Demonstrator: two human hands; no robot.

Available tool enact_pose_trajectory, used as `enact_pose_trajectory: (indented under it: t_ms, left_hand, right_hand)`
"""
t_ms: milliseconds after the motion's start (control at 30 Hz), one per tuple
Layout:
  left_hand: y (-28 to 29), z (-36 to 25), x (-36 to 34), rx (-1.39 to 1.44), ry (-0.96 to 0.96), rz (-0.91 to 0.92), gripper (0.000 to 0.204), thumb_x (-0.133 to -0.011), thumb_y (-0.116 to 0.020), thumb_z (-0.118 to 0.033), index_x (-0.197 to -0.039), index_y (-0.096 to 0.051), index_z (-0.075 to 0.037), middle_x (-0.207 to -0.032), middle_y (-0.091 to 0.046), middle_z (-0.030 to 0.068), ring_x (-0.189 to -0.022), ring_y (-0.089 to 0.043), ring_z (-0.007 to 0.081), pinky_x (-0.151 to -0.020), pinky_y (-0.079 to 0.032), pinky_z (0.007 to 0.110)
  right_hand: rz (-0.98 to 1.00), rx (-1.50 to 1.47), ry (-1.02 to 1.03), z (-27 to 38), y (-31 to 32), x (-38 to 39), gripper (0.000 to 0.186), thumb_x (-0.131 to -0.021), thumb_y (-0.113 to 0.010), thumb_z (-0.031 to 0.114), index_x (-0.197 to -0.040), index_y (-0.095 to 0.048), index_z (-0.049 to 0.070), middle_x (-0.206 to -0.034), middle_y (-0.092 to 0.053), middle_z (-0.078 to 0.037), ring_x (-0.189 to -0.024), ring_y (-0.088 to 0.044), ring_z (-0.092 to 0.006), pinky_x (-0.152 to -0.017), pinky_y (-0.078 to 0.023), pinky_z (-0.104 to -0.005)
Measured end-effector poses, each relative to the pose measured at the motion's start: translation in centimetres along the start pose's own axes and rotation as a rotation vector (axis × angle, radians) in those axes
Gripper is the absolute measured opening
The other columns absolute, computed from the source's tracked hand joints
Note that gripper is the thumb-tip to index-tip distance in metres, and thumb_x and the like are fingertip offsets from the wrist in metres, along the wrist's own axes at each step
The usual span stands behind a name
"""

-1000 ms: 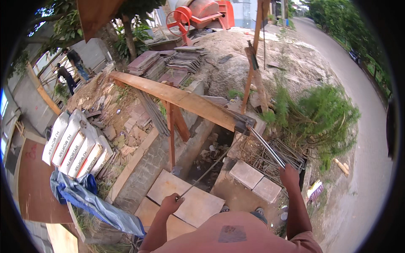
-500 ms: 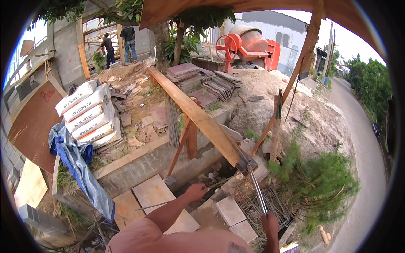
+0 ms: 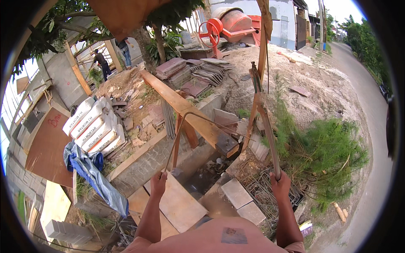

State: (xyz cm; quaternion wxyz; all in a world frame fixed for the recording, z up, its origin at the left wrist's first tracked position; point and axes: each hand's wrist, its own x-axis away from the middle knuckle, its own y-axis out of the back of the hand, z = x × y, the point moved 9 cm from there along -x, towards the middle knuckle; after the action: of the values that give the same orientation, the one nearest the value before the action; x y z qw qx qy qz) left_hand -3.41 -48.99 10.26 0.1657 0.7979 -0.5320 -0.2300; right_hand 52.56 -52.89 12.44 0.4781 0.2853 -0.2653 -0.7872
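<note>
My left hand (image 3: pixel 158 184) is closed around one end of a thin steel rod (image 3: pixel 172 147). The rod rises from my fist, bends sharply above the wooden beam (image 3: pixel 181 101), and runs off to the right across the beam. On the beam's near end sits a dark metal plate (image 3: pixel 228 145). My right hand (image 3: pixel 280 184) grips the lower end of a long metal bar (image 3: pixel 269 130), which stands nearly upright with a narrow head at its top. Both hands are apart, on either side of the beam's end.
Pale slabs (image 3: pixel 175 204) lie below my left arm, beside a concrete-edged trench (image 3: pixel 198 179). Thin bent rods (image 3: pixel 265 189) are heaped near my right forearm. Mortar bags (image 3: pixel 97 126), stacked tiles (image 3: pixel 190 74), a green bush (image 3: pixel 329 160) and an orange mixer (image 3: pixel 236 27) stand around. Two people are far left.
The bar in my right hand has swung away from the beam's end to point upward. My left hand has moved left and lower; the rod now shows a sharp bend above the beam.
</note>
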Motion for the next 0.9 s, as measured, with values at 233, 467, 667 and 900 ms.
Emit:
enact_pose_trajectory:
  t_ms: [233,467,667,900]
  left_hand:
    - [1.1,-1.1,6.0,0.34,0.151,0.205,0.039,-0.096,-0.057,-0.038,-0.073,-0.052,-0.006,-0.053,-0.041,-0.0043,-0.042,-0.035,0.0037,-0.038,-0.025,0.022]
    - [-1.4,0.6,7.1,0.352,0.236,0.204,0.034,-0.098,-0.054,-0.031,-0.073,-0.051,-0.007,-0.054,-0.04,-0.0043,-0.041,-0.036,0.0044,-0.037,-0.026,0.022]
    - [-3.6,2.5,4.3,0.398,0.22,0.261,0.034,-0.098,-0.054,-0.029,-0.071,-0.05,-0.007,-0.054,-0.04,-0.0039,-0.041,-0.037,0.0051,-0.038,-0.028,0.022]
    - [-4.0,4.0,-2.5,0.13,0.14,0.167,0.035,-0.097,-0.054,-0.03,-0.071,-0.052,-0.007,-0.053,-0.043,-0.0029,-0.042,-0.039,0.005,-0.039,-0.03,0.023]
  right_hand:
    - [0.061,-0.34,0.299,2.5,-2.7,-11.3,0.03,-0.084,-0.069,0.025,-0.095,-0.062,-0.002,-0.081,-0.064,-0.012,-0.073,-0.06,-0.0222,-0.064,-0.045,-0.0381]
    - [0.495,-0.439,0.059,-0.7,-8.0,-9.6,0.031,-0.082,-0.071,0.03,-0.085,-0.061,0.001,-0.065,-0.058,-0.005,-0.061,-0.054,-0.0125,-0.057,-0.043,-0.0328]
    - [0.356,-0.26,0.106,-1.8,-7.1,-9.8,0.038,-0.08,-0.072,0.036,-0.089,-0.063,0.0,-0.073,-0.062,-0.017,-0.068,-0.06,-0.0312,-0.066,-0.045,-0.0422]
    - [0.238,-0.141,0.122,1.8,-4.3,-9.1,0.03,-0.078,-0.074,0.025,-0.088,-0.062,0.0,-0.067,-0.057,-0.012,-0.061,-0.051,-0.0228,-0.062,-0.043,-0.0374]
